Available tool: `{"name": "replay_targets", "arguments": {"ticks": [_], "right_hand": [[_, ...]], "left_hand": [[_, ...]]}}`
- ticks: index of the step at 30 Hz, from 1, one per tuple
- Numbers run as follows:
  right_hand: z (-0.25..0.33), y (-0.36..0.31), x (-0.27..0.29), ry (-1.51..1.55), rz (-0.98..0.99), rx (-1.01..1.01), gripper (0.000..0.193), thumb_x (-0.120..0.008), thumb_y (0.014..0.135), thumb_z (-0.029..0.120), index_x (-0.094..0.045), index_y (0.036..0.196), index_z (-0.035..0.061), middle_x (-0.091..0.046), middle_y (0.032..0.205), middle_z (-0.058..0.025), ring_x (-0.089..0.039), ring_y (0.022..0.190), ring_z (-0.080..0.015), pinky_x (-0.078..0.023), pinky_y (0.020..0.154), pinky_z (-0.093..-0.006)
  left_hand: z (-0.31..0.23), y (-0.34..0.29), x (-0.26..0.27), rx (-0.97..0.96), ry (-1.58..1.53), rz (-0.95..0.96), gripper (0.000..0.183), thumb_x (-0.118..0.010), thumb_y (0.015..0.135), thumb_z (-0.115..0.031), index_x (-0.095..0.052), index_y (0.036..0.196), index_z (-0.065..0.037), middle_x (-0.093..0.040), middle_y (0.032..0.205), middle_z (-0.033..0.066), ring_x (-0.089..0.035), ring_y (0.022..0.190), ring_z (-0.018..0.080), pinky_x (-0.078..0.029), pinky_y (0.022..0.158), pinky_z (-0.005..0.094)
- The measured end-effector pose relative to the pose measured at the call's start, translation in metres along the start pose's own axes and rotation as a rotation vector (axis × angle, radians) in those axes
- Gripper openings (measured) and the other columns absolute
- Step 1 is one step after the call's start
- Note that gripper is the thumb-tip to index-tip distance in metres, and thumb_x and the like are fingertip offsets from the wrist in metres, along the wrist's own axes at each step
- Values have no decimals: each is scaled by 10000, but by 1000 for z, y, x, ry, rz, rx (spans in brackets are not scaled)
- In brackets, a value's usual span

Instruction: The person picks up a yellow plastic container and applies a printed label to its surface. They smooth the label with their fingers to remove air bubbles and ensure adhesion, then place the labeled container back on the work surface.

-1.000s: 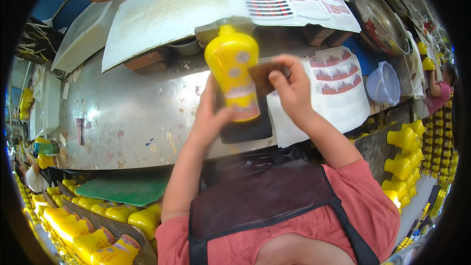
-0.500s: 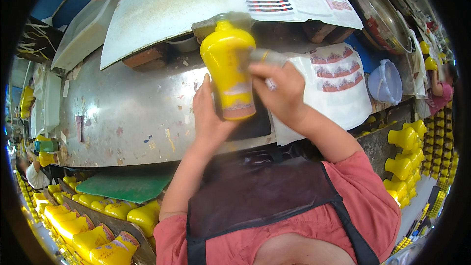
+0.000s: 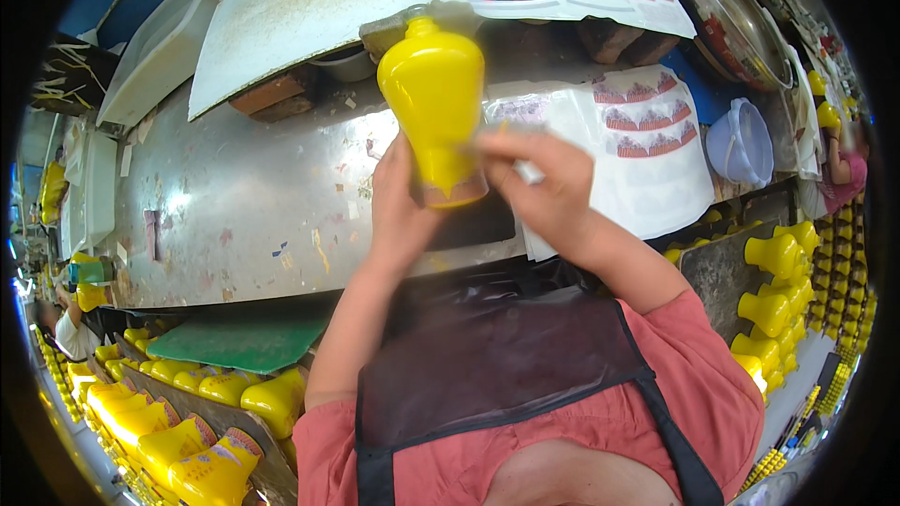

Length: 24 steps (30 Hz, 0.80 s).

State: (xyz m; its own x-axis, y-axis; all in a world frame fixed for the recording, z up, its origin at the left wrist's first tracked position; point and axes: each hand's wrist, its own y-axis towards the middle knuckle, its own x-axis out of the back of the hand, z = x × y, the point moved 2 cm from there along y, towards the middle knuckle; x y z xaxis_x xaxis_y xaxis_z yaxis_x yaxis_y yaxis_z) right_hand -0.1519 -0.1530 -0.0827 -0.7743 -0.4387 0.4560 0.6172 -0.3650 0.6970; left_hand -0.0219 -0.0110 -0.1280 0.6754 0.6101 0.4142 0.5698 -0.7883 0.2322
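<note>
Yellow bottle (image 3: 431,84) between both hands, neck toward far side.
Left hand (image 3: 401,201) grips its near left side; right hand (image 3: 548,183), fingers curled, is at its right; blurred, cannot tell what it grips.

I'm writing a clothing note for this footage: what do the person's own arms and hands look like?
The left hand and right hand are ungloved, the right one blurred. The forearms are bare, with no watch showing, up to short reddish-pink sleeves. A dark apron with black straps covers the front.
</note>
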Motion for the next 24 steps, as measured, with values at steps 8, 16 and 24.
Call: {"name": "replay_targets", "arguments": {"ticks": [8, 16, 24], "right_hand": [[8, 3, 5, 157, 80, -43, 245, -765, 831, -51, -751, 1056, 47, -752, 967, -112, -721, 799, -212, -560, 692, -303], [7, -8, 5, 27, 166, 130, 291, -769, 803, -89, -751, 1054, 56, -758, 995, -103, -720, 821, -209, -564, 707, -300], [-30, 1, 18, 593, 106, -750, 294, -602, 1012, 90, -643, 1297, 32, -678, 1045, -41, -639, 824, -98, -515, 740, -220]], "left_hand": [[8, -11, -1, -90, 207, -147, 922, -878, 769, -146, -406, 1551, -15, -572, 1449, 154, -533, 1365, 303, -414, 1137, 401], [-3, -13, 4, -83, 288, -244, 928, -892, 764, -156, -411, 1538, 14, -581, 1418, 169, -548, 1337, 319, -411, 1134, 406], [-5, -13, 3, -104, 309, -118, 1071, -894, 740, -172, -278, 1605, -23, -500, 1487, 198, -485, 1387, 296, -381, 1146, 427]]}}
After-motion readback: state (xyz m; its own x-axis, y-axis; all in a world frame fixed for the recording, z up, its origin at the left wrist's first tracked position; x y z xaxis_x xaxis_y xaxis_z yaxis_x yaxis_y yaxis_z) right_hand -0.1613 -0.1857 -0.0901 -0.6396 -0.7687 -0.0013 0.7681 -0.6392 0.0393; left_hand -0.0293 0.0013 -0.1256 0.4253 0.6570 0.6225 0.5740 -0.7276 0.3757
